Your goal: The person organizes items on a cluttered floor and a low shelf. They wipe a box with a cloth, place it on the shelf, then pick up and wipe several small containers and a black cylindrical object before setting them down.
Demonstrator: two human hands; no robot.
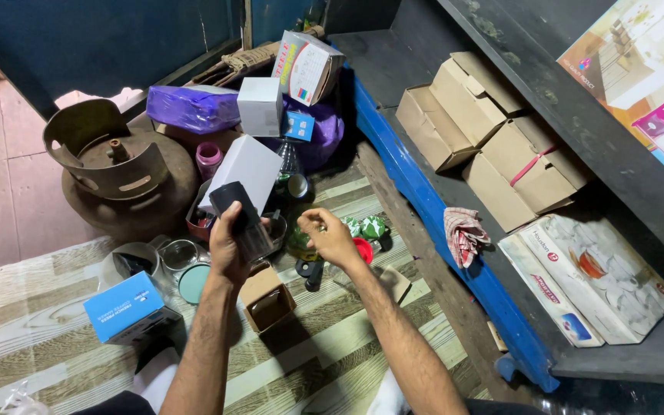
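Grinder (241,219), a dark cylinder with a black cap and a clear lower body, stands upright in the left hand (228,246), whose fingers wrap closed around its middle above an open brown box (269,301). It looks rigid, fairly light and probably smooth, so a grip round the waist seems safest; the clear part may crack if dropped. The right hand (332,237) hovers just beside it, fingertips drawn together, though what they pinch I cannot tell. A blue box (128,307) lies nearer the body on the striped mat (332,346).
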